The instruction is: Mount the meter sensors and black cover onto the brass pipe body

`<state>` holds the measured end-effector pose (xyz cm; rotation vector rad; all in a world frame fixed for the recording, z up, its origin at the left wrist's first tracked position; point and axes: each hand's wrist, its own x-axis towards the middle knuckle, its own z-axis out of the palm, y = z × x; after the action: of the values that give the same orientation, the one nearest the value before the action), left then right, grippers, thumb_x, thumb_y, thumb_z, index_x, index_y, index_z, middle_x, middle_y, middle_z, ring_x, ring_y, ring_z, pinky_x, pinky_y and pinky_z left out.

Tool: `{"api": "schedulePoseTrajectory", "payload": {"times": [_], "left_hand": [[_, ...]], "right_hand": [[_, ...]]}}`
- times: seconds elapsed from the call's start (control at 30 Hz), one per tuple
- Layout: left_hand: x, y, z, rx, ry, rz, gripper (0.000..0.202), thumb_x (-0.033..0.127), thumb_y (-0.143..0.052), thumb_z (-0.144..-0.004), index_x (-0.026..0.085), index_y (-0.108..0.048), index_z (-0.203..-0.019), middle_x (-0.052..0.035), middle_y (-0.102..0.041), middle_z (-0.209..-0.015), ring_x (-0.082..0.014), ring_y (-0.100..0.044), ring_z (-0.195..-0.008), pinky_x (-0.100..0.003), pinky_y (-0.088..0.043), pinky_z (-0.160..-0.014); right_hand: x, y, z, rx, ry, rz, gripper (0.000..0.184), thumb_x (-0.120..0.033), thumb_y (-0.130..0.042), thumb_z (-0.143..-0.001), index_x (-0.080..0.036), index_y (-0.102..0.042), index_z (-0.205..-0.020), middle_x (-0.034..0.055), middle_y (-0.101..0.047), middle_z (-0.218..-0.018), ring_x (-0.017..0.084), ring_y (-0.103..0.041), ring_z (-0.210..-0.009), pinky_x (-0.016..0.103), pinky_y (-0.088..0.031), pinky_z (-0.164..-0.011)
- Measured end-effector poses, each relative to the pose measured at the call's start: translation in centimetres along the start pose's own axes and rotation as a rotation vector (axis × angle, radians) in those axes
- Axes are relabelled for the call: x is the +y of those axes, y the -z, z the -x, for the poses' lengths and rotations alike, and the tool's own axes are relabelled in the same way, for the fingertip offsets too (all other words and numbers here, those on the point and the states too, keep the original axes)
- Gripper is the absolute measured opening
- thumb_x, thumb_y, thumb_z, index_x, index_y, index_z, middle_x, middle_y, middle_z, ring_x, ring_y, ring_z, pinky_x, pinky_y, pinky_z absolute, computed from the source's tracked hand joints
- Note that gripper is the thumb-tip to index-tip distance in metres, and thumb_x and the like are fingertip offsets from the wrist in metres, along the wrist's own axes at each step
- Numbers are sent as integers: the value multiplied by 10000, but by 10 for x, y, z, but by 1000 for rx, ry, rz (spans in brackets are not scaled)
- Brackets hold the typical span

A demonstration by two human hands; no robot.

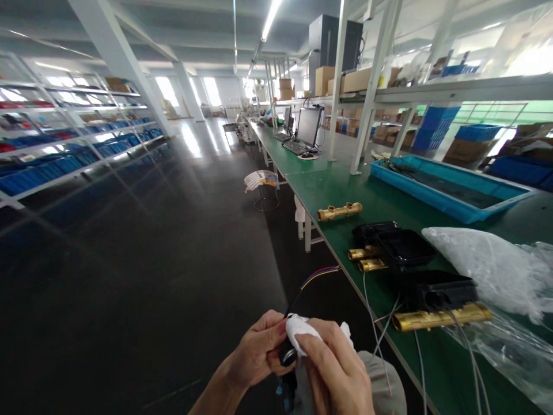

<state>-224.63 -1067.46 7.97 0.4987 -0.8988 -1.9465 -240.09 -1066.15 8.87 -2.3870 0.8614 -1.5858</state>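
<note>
Low in the head view, my left hand (261, 346) is closed around a small black part (287, 354) with a shiny round end. A black cable (294, 301) rises above that hand and splits into red, blue and yellow wires (317, 274) near the bench edge. My right hand (339, 363) grips a white cloth (299, 329), pressing it against the black part. Fingers hide much of the part and where the cable joins it. To the right, black housings (406, 248) on brass pipe bodies (444, 317) lie on the green bench (341, 184), with grey cables (419, 369) hanging off its edge.
A single brass pipe fitting (340, 211) lies farther along the bench. Beyond it are a blue tray (440, 211) and a monitor (309, 125). Clear plastic bags (488, 265) lie at right. A stool (261, 180) stands beside the bench; shelves with blue bins (64, 158) line the left.
</note>
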Motion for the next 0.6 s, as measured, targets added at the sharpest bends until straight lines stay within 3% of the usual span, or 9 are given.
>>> {"api": "schedulePoseTrajectory", "payload": {"times": [0.27, 0.4, 0.47, 0.6], "left_hand": [[-1, 1, -3, -25, -42, -4, 508, 459, -703, -801, 143, -371, -585, 60, -222, -475, -33, -141, -381, -155, -100, -349], [0, 0, -6, -61, -104, 27, 501, 452, -686, -816, 156, -343, -601, 68, -213, -467, -37, -140, -360, -156, -117, -346], [1, -1, -7, -86, -117, 33, 490, 438, -681, -822, 156, -345, -604, 65, -221, -469, -41, -152, -360, -155, -131, -349], [0, -2, -10, -104, -129, 38, 462, 406, -627, -875, 156, -346, -607, 77, -185, -443, -43, -137, -350, -148, -141, -352]], "right_hand": [[-7, -5, 1, -32, -139, 30, 439, -120, -404, -897, -217, -425, -1325, 99, -641, -1072, 145, -658, -915, 229, -565, -761], [-6, -16, 13, -46, -296, 40, 489, -72, -369, -869, -199, -427, -1338, 120, -630, -1005, 162, -663, -844, 234, -572, -670], [0, -17, 19, -81, -272, 28, 509, -59, -381, -850, -184, -429, -1341, 118, -627, -977, 159, -661, -817, 228, -571, -654], [4, -11, 17, -14, -148, 0, 550, -60, -425, -850, -197, -378, -1380, 137, -591, -1102, 158, -638, -959, 205, -559, -724]]}}
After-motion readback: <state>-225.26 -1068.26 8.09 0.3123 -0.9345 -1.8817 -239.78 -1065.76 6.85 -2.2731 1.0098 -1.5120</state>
